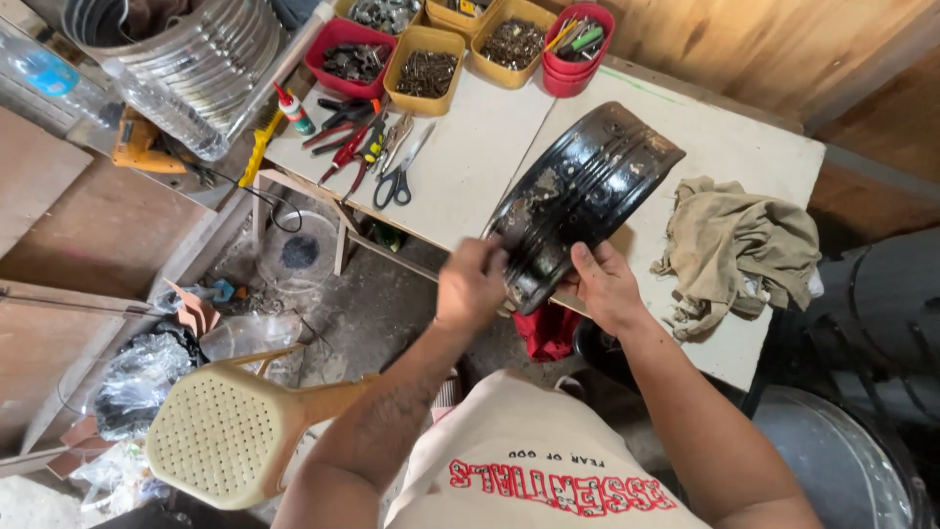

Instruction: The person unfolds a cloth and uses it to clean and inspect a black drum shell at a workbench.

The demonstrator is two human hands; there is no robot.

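Both hands grip a black metal rim (584, 201) above the white surface (470, 167). The left hand (470, 284) and right hand (605, 286) clamp its near edge. A tan rag (739, 250) lies nearby.

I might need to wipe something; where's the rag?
The beige rag lies crumpled on the white table's right end, just right of the black metal rim and the right hand.

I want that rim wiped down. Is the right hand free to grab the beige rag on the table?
Probably not yet: the right hand grips the black rim along with the left hand. The rag lies close by, with nothing between.
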